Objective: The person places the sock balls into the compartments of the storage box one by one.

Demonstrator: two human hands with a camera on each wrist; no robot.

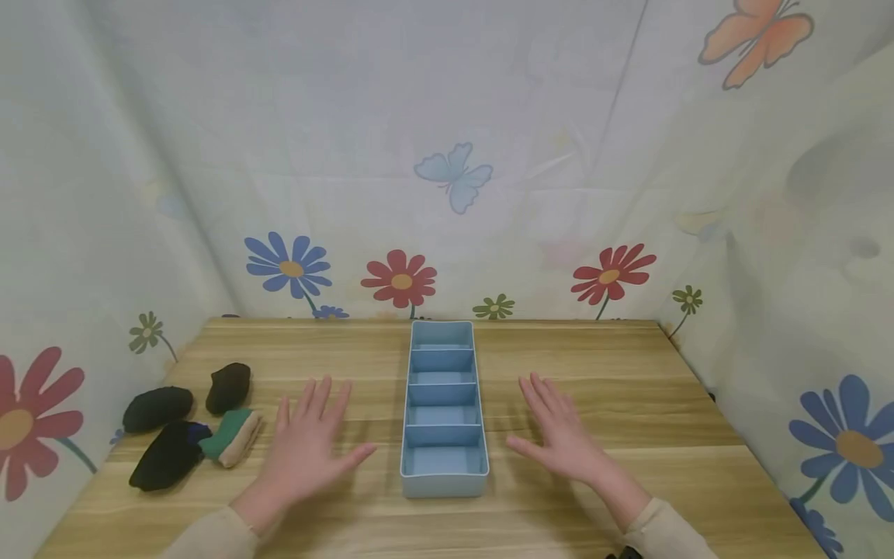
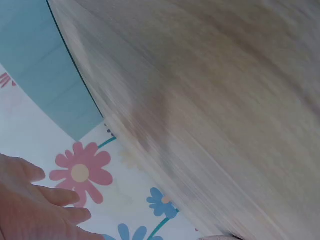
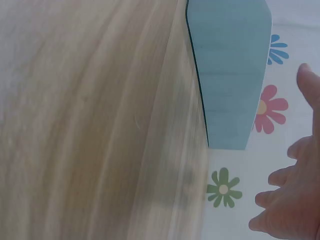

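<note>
A light blue divided box (image 1: 444,487) with several compartments in a row stands lengthwise at the middle of the table. My left hand (image 1: 307,450), fingers spread and straight, hovers over the wood to the left of the box, touching nothing. On the other side, my right hand (image 1: 562,439) is held with straight fingers and the thumb pointing toward the box, apart from it. Left of the left hand lie several soft bundles: a black one (image 1: 168,456), a second black one (image 1: 158,409), a dark one (image 1: 229,387) and a green and beige one (image 1: 232,437).
The wooden table (image 1: 594,365) carries the box and bundles. White cloth (image 1: 349,116) printed with flowers and butterflies hangs behind and along both sides. Something small and black (image 1: 625,553) shows at the right wrist.
</note>
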